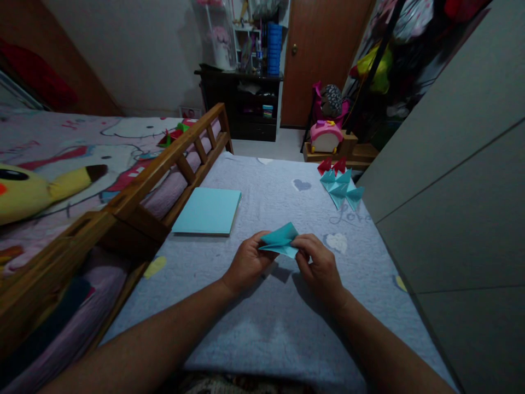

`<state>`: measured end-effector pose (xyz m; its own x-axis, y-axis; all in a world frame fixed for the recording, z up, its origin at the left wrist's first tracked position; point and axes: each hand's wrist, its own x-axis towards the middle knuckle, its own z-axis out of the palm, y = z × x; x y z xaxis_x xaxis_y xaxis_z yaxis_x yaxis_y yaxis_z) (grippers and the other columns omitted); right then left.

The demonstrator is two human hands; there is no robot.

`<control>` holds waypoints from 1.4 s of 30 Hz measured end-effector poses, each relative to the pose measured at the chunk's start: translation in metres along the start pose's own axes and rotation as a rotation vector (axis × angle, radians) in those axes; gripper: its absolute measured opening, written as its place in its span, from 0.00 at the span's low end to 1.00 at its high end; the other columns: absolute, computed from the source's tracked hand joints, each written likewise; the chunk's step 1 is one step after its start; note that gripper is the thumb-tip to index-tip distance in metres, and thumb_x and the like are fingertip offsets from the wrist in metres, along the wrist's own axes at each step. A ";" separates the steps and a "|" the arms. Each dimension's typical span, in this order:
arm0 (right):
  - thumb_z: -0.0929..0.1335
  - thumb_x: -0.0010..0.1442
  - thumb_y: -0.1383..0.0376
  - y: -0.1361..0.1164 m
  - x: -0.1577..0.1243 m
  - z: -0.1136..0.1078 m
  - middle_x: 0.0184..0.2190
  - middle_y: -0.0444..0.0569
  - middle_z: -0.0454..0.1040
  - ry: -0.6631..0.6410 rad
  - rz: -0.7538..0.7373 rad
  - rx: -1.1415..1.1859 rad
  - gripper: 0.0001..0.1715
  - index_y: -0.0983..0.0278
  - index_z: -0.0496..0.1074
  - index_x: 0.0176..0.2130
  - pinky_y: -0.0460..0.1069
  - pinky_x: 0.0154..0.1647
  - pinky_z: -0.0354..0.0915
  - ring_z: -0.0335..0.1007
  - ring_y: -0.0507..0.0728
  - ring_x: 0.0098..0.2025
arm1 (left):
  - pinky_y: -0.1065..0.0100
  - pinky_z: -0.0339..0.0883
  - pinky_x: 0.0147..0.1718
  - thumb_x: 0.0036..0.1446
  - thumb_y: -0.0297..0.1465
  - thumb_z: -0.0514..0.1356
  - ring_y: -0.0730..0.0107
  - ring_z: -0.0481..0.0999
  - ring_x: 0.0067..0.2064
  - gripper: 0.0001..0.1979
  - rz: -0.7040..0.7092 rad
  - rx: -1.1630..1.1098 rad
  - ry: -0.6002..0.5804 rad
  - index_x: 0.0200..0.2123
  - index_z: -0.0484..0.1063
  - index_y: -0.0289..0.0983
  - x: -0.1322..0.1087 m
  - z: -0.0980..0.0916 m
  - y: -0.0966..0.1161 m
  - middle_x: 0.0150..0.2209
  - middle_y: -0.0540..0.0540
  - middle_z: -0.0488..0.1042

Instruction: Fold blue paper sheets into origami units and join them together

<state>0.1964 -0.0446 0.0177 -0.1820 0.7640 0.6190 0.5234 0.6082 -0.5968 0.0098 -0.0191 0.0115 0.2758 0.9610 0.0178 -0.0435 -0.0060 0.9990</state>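
Note:
A partly folded sheet of turquoise origami paper (280, 236) is held between my two hands, a little above the bed cover. My left hand (250, 257) grips its left end, fingers behind and below the layers. At the right end, my right hand (319, 264) pinches the paper between thumb and fingers. The layers stand apart, with one flap pointing up. Left of my hands lies a square stack of light blue paper (209, 210). To the far right sit several folded turquoise paper pieces (341, 187), with red folded pieces (331, 166) just behind them.
A pale blue cover (270, 323) with heart prints lies under my hands. Along the left runs a wooden bed rail (164, 169), with a yellow plush toy (36, 191) beyond it. A pale panel (447, 164) borders the right side. A pink toy case (326, 137) stands past the far edge.

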 end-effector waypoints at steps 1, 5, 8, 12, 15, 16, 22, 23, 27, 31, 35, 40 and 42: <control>0.62 0.64 0.75 0.000 0.000 0.000 0.37 0.49 0.75 -0.007 -0.006 0.003 0.14 0.60 0.72 0.43 0.51 0.39 0.72 0.75 0.57 0.40 | 0.67 0.68 0.42 0.51 0.31 0.68 0.67 0.75 0.38 0.07 0.014 0.033 -0.006 0.35 0.77 0.36 0.000 -0.001 0.000 0.35 0.48 0.76; 0.63 0.66 0.74 -0.001 -0.001 0.001 0.35 0.48 0.74 -0.006 -0.016 0.025 0.12 0.59 0.71 0.45 0.50 0.37 0.71 0.74 0.55 0.37 | 0.66 0.69 0.39 0.51 0.30 0.66 0.66 0.74 0.37 0.05 0.019 0.057 0.009 0.34 0.80 0.37 0.001 -0.002 -0.003 0.35 0.46 0.76; 0.64 0.66 0.75 -0.002 0.000 0.001 0.36 0.48 0.75 -0.009 -0.033 0.054 0.13 0.60 0.70 0.46 0.50 0.39 0.71 0.74 0.55 0.38 | 0.67 0.68 0.35 0.48 0.27 0.66 0.68 0.72 0.35 0.07 -0.013 -0.024 0.041 0.34 0.80 0.38 0.002 -0.001 -0.005 0.33 0.46 0.75; 0.64 0.63 0.76 -0.001 -0.001 0.001 0.37 0.50 0.75 -0.034 -0.070 0.067 0.14 0.60 0.71 0.45 0.51 0.40 0.71 0.74 0.56 0.40 | 0.70 0.64 0.27 0.43 0.24 0.64 0.73 0.68 0.28 0.07 -0.108 -0.165 -0.010 0.30 0.75 0.37 0.001 0.002 -0.002 0.25 0.50 0.71; 0.64 0.62 0.77 0.000 -0.002 0.000 0.38 0.51 0.74 -0.055 -0.072 0.061 0.15 0.61 0.72 0.44 0.52 0.41 0.71 0.73 0.57 0.41 | 0.72 0.63 0.26 0.42 0.24 0.63 0.75 0.67 0.26 0.07 -0.121 -0.204 -0.017 0.29 0.72 0.36 -0.001 0.003 0.000 0.24 0.52 0.71; 0.64 0.61 0.77 0.001 -0.003 0.000 0.38 0.51 0.74 -0.058 -0.074 0.058 0.16 0.61 0.72 0.44 0.52 0.42 0.71 0.73 0.57 0.41 | 0.72 0.63 0.26 0.43 0.25 0.64 0.75 0.67 0.26 0.07 -0.117 -0.201 -0.014 0.30 0.72 0.36 -0.001 0.004 0.000 0.25 0.52 0.71; 0.64 0.60 0.77 0.000 -0.003 0.000 0.39 0.51 0.74 -0.081 -0.096 0.052 0.17 0.60 0.70 0.46 0.54 0.43 0.71 0.72 0.59 0.42 | 0.73 0.64 0.28 0.46 0.27 0.66 0.76 0.69 0.28 0.06 -0.058 -0.168 -0.046 0.30 0.73 0.35 0.000 0.003 0.001 0.26 0.52 0.72; 0.65 0.61 0.77 0.000 -0.003 0.000 0.39 0.51 0.73 -0.084 -0.091 0.060 0.17 0.60 0.70 0.46 0.53 0.43 0.70 0.71 0.58 0.42 | 0.72 0.65 0.29 0.47 0.27 0.66 0.75 0.69 0.28 0.06 -0.059 -0.171 -0.042 0.30 0.73 0.35 0.000 0.003 0.001 0.26 0.52 0.73; 0.65 0.62 0.77 -0.003 -0.003 0.000 0.40 0.50 0.69 -0.026 -0.048 0.052 0.15 0.60 0.71 0.44 0.51 0.41 0.70 0.70 0.57 0.42 | 0.71 0.68 0.30 0.52 0.32 0.67 0.72 0.74 0.30 0.08 -0.069 -0.140 -0.008 0.33 0.74 0.35 0.000 0.003 -0.002 0.29 0.49 0.77; 0.67 0.61 0.76 -0.004 -0.004 0.000 0.40 0.49 0.64 0.068 -0.025 -0.028 0.16 0.60 0.72 0.45 0.51 0.39 0.69 0.67 0.56 0.41 | 0.70 0.71 0.32 0.53 0.34 0.67 0.68 0.79 0.35 0.09 -0.058 -0.129 0.036 0.35 0.74 0.36 -0.001 0.002 -0.003 0.31 0.47 0.79; 0.67 0.62 0.76 -0.004 -0.004 0.000 0.39 0.48 0.62 0.077 -0.022 -0.043 0.17 0.59 0.72 0.47 0.50 0.37 0.69 0.66 0.55 0.39 | 0.70 0.73 0.30 0.49 0.31 0.68 0.68 0.79 0.33 0.08 -0.028 -0.170 0.083 0.32 0.74 0.36 0.000 0.001 0.000 0.29 0.49 0.78; 0.66 0.63 0.76 -0.004 -0.004 0.001 0.38 0.47 0.64 0.066 -0.015 -0.028 0.16 0.59 0.73 0.46 0.49 0.37 0.69 0.67 0.54 0.38 | 0.70 0.75 0.31 0.51 0.31 0.68 0.68 0.80 0.33 0.08 -0.022 -0.155 0.102 0.33 0.74 0.36 0.000 0.001 0.001 0.30 0.49 0.79; 0.66 0.63 0.77 -0.003 -0.004 0.001 0.39 0.48 0.66 0.069 -0.018 -0.026 0.16 0.59 0.73 0.46 0.49 0.38 0.70 0.68 0.54 0.39 | 0.70 0.75 0.31 0.53 0.32 0.67 0.67 0.80 0.34 0.08 -0.023 -0.126 0.108 0.35 0.75 0.36 0.000 0.001 -0.001 0.31 0.48 0.80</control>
<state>0.1946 -0.0494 0.0169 -0.1345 0.7361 0.6634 0.5423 0.6150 -0.5724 0.0107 -0.0194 0.0105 0.1734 0.9847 -0.0161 -0.1607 0.0444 0.9860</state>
